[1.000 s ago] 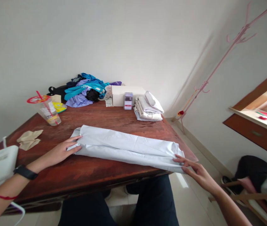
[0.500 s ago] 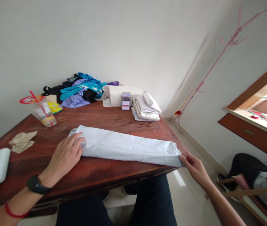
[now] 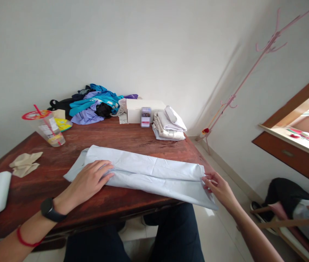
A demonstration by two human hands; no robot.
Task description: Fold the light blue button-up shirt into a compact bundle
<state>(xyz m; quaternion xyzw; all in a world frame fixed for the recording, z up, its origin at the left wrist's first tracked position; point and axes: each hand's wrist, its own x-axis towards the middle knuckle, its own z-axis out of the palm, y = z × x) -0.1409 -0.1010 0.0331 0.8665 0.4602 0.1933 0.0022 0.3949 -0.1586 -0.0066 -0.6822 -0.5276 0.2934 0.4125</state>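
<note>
1. Red-brown wooden table (image 3: 116,133), bearing near its front edge a long pale-blue folded fabric (image 3: 140,169): I judge folding in hand; next calls for squaring the near layer.
2. White cardboard box (image 3: 134,115): contents hidden.
3. Left hand (image 3: 87,179): loosely spread on fabric; right hand (image 3: 219,186): narrow at its end, pinch uncertain.
4. Clear plastic cup (image 3: 45,130): contents indistinct.

Angles left forearm (image 3: 34,229) in from lower left and right forearm (image 3: 256,233) from lower right. Rests left hand (image 3: 92,179) palm down, with fingers close together and gently bent, thumb slightly apart. Points right hand (image 3: 218,185) leftward, bending fingers in toward the thumb. Shows 2 dark-clad thighs (image 3: 183,233) below, set apart.
</note>
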